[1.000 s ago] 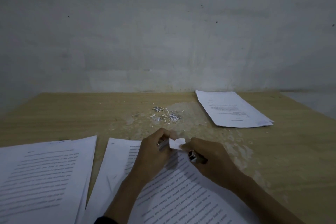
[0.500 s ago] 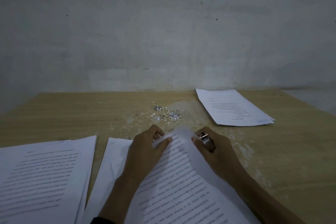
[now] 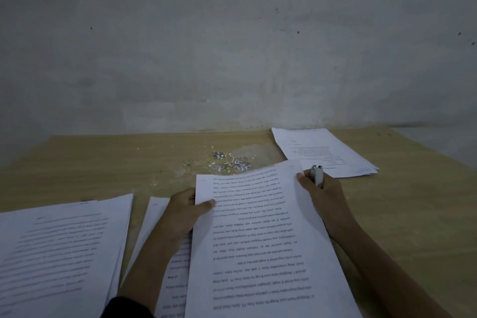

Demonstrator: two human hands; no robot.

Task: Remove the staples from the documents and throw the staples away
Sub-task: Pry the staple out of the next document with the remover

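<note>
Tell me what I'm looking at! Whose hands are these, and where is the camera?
There is no robot here, just a person. The one picture comes from a camera worn on their head, looking down at their hands. The left hand and right hand hold up a printed document. The right hand also grips a small metal tool, probably for pulling staples. On the wooden table lie a little pile of staples and paper scraps, a paper stack at the left and a far stack at the right.
</note>
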